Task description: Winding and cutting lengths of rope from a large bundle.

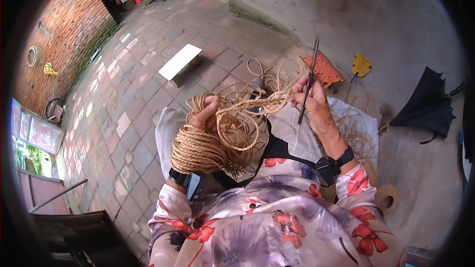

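Note:
My left hand grips loops of braided straw-coloured rope. A thick coil of the same rope is wound around my left wrist and forearm, with frayed fibre ends hanging at its inner side. My right hand holds a long, narrow dark metal tool, its pointed end up. It is seen edge-on, so its exact kind is unclear. Strands of the rope run from my left hand to the fingers of my right hand. Looser rope loops trail beyond them, above the floor.
White cloth covers my lap, with loose fibres at its right. Past my hands stands a low white-topped bench on the tiled floor. An orange perforated piece, a yellow hand fan and a black umbrella lie by the wall.

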Demonstrator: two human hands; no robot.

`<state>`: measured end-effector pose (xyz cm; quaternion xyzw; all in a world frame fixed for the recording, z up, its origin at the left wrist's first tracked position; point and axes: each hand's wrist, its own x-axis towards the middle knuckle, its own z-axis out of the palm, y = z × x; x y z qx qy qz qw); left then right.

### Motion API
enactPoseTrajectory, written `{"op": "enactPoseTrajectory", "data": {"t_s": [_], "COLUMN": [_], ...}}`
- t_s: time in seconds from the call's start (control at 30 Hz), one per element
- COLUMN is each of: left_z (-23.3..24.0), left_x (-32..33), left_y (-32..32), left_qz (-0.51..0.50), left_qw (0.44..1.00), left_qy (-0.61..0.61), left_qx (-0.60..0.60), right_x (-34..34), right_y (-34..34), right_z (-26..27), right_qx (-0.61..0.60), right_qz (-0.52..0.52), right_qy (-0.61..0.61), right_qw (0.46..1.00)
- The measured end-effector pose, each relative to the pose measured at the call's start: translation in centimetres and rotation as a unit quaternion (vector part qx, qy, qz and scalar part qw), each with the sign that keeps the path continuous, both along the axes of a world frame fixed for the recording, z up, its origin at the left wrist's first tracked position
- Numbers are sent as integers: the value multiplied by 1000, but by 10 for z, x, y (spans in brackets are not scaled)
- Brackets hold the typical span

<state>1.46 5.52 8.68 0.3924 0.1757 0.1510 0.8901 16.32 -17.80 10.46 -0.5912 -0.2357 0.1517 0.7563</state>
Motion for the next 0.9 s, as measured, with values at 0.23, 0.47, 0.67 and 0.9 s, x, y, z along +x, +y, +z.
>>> {"op": "enactPoseTrajectory", "data": {"t_s": [0.23, 0.47, 0.67, 0.9], "left_z": [35, 49, 31, 19], "left_x": [-3, 5, 8, -2], "left_y": [-5, -26, -11, 14], "left_qz": [-89, -167, -157, -43], "left_qw": [961, 986, 982, 963], "left_qy": [10, 5, -24, 68], "left_qx": [262, 21, 100, 259], "right_x": [-19, -35, -24, -8], "right_y": [31, 53, 47, 11], "right_z": [37, 61, 52, 53], "right_qx": [107, 31, 22, -106], "right_qz": [71, 115, 196, 291], "right_qy": [46, 5, 87, 133], "right_qw": [991, 993, 977, 941]}}
